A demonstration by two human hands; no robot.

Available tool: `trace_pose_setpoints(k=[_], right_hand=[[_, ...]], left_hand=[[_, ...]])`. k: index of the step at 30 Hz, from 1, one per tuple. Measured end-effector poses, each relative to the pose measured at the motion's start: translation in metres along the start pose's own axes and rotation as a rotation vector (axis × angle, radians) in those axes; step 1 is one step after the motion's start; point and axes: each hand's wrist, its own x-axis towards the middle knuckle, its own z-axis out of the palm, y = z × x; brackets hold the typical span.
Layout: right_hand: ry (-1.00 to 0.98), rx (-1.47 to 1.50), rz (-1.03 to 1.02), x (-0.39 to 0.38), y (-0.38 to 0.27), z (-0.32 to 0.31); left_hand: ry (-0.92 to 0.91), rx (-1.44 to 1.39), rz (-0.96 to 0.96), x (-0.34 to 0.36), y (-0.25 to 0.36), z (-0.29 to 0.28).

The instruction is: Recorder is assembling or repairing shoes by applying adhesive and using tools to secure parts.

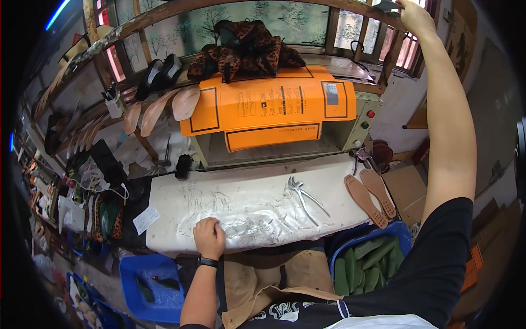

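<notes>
My left hand (209,238) rests near the front edge of the white-covered bench (181,203), its fingers curled in and nothing showing in them. High at the upper right, my right hand (417,21) reaches to a wooden shelf beam (350,6). Its fingers are closed on a dark grey piece (387,6), partly cut off by the picture's edge, so its kind is unclear. Metal lasting pincers (303,198) lie on the bench, right of my left hand. Two brown insoles (364,200) lie at the bench's right end.
An orange cardboard sheet (263,104) covers a machine with buttons; leopard-patterned shoes (246,52) sit on top. A blue bin (408,237) of green shoe lasts (364,263) stands at my right, a blue basin (150,301) at my left. Black shoes (159,74) stand at the back left.
</notes>
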Motion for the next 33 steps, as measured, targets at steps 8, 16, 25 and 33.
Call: trace_pose_setpoints(k=[8, 16, 25, 33], right_hand=[[0.264, -0.419, -0.156, -0.015, 0.035, 0.063], [0.110, 0.730, -0.142, -0.261, -0.042, 0.059], [-0.673, 0.377, -0.199, -0.549, -0.099, 0.155], [-0.432, 0.265, -0.241, -0.553, -0.107, 0.137]], left_hand=[[0.005, 0.019, -0.008, -0.005, 0.001, -0.004], [0.009, -0.001, -0.032, 0.004, -0.001, 0.007], [0.029, -0.411, -0.220, 0.010, -0.015, 0.009], [0.117, -0.206, -0.243, 0.098, -0.090, -0.032]])
